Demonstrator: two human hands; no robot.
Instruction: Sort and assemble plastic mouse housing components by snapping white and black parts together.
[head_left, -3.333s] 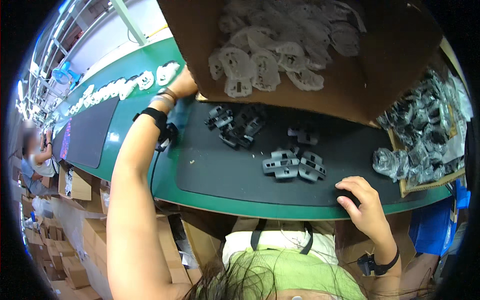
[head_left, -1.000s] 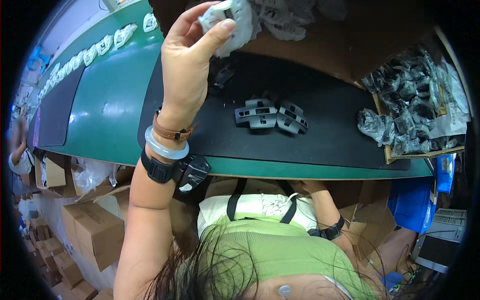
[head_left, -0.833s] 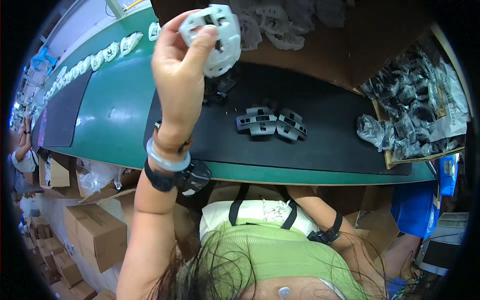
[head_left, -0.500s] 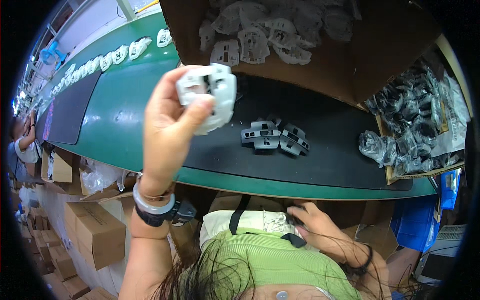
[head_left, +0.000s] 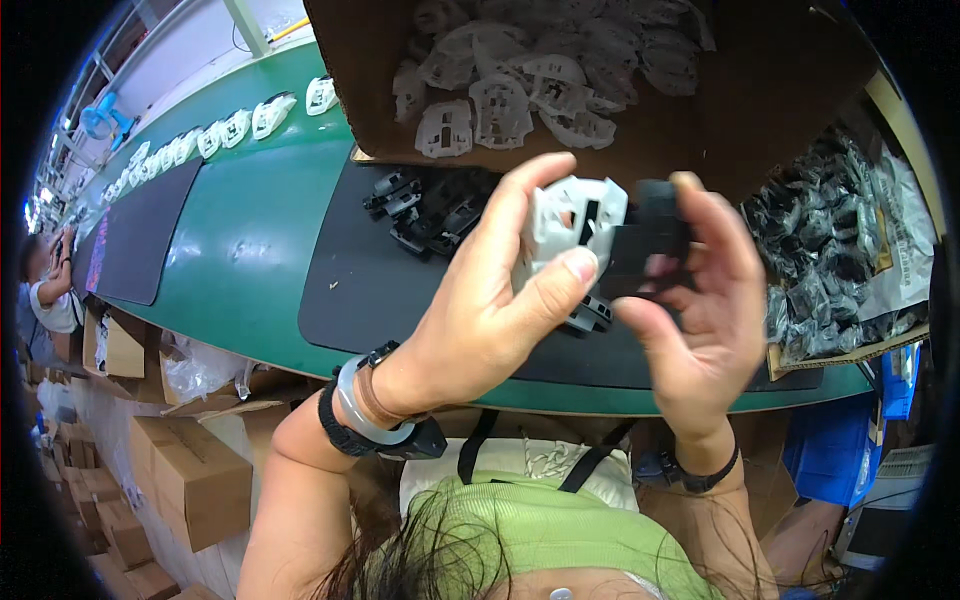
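Observation:
My left hand [head_left: 480,310] grips a white plastic shell [head_left: 572,225] with slots cut in it, thumb on its near face. My right hand [head_left: 715,300] pinches a black plastic part [head_left: 650,235] right beside the shell's right side; whether the two touch or fit into each other I cannot tell. Both are held above the black mat [head_left: 340,270]. Below the shell, a grey-black plastic piece [head_left: 592,315] shows on the mat, mostly hidden by my hands. Several black parts [head_left: 430,210] lie in a heap to the left of the shell.
An open carton [head_left: 740,150] of white shells [head_left: 502,110] stands at the back. At the right, a box holds bagged black parts [head_left: 830,250]. White shells [head_left: 235,128] line the green bench's [head_left: 245,240] far edge. A person [head_left: 52,285] sits far left; cartons [head_left: 190,470] crowd the floor.
My left hand has moved right and lower with the white shell. My right hand has risen from my lap to meet it and now holds a black part. The heap of black parts has come into view.

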